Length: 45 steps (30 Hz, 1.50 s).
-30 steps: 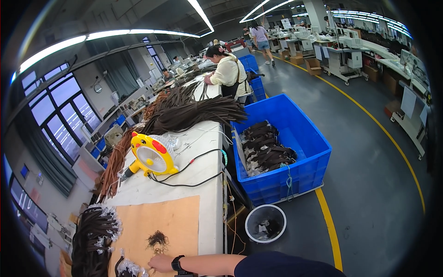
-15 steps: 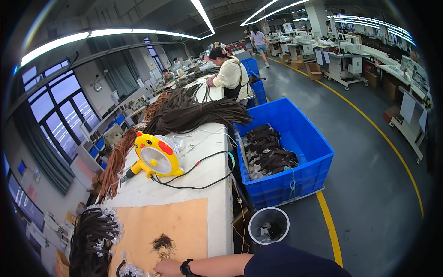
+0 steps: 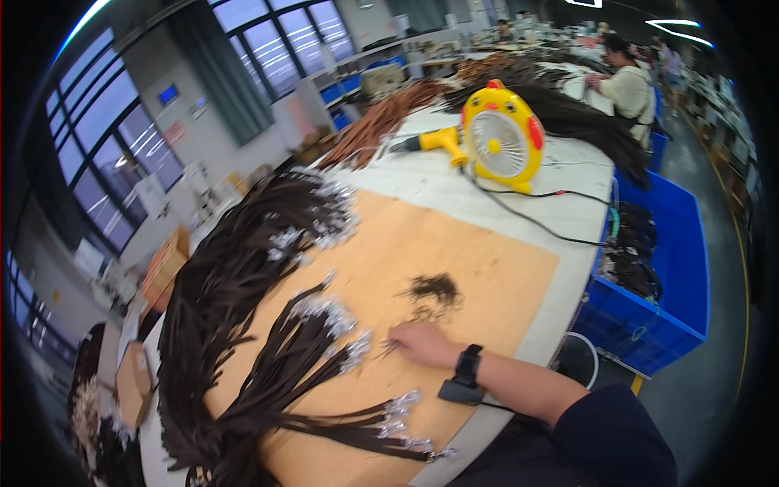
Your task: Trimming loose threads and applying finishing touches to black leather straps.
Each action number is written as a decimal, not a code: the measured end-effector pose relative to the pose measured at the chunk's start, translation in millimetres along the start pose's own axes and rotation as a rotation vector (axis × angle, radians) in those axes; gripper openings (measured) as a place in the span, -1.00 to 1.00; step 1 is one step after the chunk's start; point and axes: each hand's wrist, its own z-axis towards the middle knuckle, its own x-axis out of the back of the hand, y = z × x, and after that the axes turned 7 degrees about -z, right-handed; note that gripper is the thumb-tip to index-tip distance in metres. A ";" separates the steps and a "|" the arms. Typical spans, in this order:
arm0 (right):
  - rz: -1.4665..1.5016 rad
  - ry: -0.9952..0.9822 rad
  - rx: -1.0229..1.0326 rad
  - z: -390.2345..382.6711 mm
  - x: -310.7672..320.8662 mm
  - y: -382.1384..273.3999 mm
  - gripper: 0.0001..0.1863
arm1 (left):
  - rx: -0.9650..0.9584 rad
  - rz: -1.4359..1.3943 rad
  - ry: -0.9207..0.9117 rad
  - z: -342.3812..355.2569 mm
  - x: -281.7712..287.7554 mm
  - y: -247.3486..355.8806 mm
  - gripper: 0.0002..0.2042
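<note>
My right hand lies on a tan board covering the white table, a black watch on its wrist. Its fingertips pinch a thin wisp of dark hair right beside the silver-clipped ends of a dark hair bundle. A small loose clump of dark hair sits on the board just beyond the hand. More clipped dark hair bundles fan out to the left. My left hand is out of view.
A yellow desk fan and a yellow handheld tool stand further along the table, with a black cable trailing. To the right are a blue crate of dark hair and a white bucket. A person works at the far end.
The view has swung left and down onto the board. My right hand has moved up the board, from its near edge to the clipped ends of the hair bundles.
</note>
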 end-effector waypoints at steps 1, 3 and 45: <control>-0.007 -0.027 -0.028 1.5 1.5 -2.0 -0.84 | -0.139 0.053 0.075 2.3 -6.9 -4.0 -0.52; -0.018 -0.087 -0.045 4.1 8.0 -9.5 -0.85 | -0.173 0.025 0.145 -3.9 -16.9 -10.4 -0.44; 0.240 -0.165 0.058 29.9 14.2 -42.6 -0.65 | 0.989 0.773 0.629 -212.0 117.2 -67.1 -0.71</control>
